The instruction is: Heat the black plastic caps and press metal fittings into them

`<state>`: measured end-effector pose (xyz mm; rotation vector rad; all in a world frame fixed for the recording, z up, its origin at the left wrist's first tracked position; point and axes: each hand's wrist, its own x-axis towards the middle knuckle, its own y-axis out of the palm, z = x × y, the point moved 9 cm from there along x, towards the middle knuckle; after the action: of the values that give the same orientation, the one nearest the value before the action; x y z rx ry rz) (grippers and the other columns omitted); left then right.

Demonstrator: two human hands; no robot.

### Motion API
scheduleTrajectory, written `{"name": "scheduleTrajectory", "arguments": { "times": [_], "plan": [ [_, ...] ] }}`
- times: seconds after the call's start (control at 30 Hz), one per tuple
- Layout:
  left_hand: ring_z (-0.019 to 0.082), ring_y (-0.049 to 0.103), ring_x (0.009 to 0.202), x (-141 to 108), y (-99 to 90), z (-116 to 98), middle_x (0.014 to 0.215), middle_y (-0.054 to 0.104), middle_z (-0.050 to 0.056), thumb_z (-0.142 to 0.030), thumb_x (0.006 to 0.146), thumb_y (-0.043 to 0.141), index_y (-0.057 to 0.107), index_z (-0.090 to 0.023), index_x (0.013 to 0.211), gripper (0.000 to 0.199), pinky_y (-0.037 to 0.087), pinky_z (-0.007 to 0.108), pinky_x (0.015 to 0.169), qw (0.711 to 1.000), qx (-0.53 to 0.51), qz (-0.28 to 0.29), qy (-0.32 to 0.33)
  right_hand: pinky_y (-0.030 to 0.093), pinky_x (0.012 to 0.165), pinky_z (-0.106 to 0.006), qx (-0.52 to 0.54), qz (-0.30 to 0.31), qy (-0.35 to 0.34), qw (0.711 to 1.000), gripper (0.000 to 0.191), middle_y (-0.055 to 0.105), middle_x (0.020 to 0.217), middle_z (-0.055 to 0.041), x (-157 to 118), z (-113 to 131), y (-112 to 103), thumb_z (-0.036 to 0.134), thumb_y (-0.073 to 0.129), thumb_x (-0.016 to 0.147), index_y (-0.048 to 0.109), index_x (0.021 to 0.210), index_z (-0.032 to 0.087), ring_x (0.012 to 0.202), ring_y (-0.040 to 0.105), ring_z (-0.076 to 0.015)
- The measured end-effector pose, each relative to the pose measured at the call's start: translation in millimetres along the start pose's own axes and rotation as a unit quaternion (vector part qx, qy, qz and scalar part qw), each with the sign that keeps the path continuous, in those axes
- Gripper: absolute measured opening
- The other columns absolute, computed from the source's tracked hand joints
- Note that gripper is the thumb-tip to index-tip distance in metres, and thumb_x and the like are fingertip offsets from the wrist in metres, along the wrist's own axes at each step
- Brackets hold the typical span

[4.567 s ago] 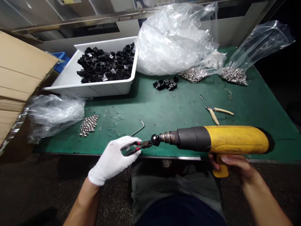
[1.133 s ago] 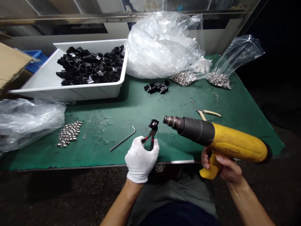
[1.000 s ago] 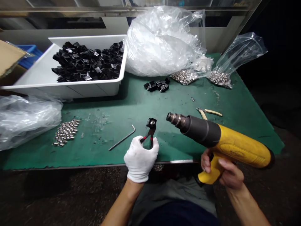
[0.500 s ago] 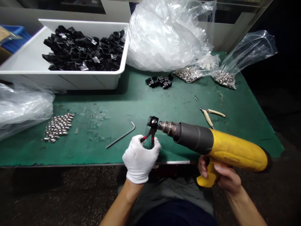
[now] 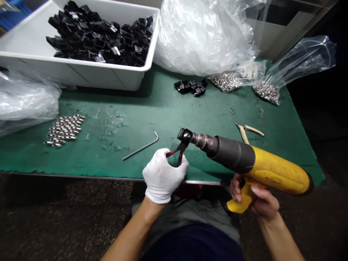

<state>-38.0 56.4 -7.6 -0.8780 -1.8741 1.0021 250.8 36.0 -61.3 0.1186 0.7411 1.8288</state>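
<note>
Seen from the head camera, a gloved left hand [image 5: 163, 176] closes in a firm grip around red-handled pliers [image 5: 178, 154], whose jaws pinch a square black part [image 5: 185, 135] above the green-matted surface [image 5: 163, 119]. A bare right hand [image 5: 258, 199] wraps its grip around the handle of a yellow heat gun [image 5: 254, 159], its metal nozzle [image 5: 203, 141] just beside the black part. A left-hand L-shaped hex key [image 5: 140, 150] lies near the pliers, and side cutters [image 5: 248, 129] rest to the right. Rows of metal fittings [image 5: 63, 130] sit at left. Beyond, a white tray [image 5: 81, 74] brims with black parts [image 5: 100, 40], a small pile of black parts [image 5: 189, 87] lies beside it, and plastic bags of fittings [image 5: 265, 92] slump at the far edge.
</note>
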Motion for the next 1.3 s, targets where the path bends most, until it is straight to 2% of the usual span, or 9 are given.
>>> {"name": "scheduleTrajectory", "arguments": {
  "times": [0.87, 1.13, 1.3],
  "plan": [
    [0.026, 0.070, 0.072, 0.4, -1.3, -0.3, 0.081, 0.071, 0.003, -0.053, 0.076, 0.066, 0.061, -0.022, 0.096, 0.037, 0.044, 0.033, 0.061, 1.000, -0.013, 0.002, -0.010, 0.045, 0.060, -0.034, -0.005, 0.002, -0.003, 1.000, 0.033, 0.060, 0.081, -0.0069, 1.0, 3.2, 2.5, 0.040, 0.061, 0.086, 0.069, 0.106, 0.015, 0.064, 0.058, -0.0187],
    [0.026, 0.072, 0.074, 0.5, -0.3, 4.0, 0.082, 0.073, 0.004, -0.054, 0.077, 0.065, 0.061, -0.021, 0.096, 0.038, 0.044, 0.033, 0.062, 0.999, -0.015, -0.003, -0.037, 0.044, 0.060, -0.035, -0.003, -0.003, -0.003, 1.000, 0.034, 0.061, 0.081, -0.0072, -0.3, 0.2, 0.0, 0.042, 0.061, 0.085, 0.069, 0.106, 0.016, 0.064, 0.057, -0.0199],
    [0.023, 0.068, 0.061, 2.7, -7.1, 10.6, 0.067, 0.067, -0.002, -0.056, 0.077, 0.068, 0.056, -0.023, 0.089, 0.037, 0.041, 0.031, 0.058, 0.996, -0.022, 0.010, -0.087, 0.043, 0.062, -0.034, 0.004, -0.004, -0.011, 1.000, 0.034, 0.061, 0.082, -0.0074, -3.2, -1.3, 3.6, 0.043, 0.059, 0.087, 0.069, 0.104, 0.016, 0.065, 0.056, -0.0193]
  ]
}}
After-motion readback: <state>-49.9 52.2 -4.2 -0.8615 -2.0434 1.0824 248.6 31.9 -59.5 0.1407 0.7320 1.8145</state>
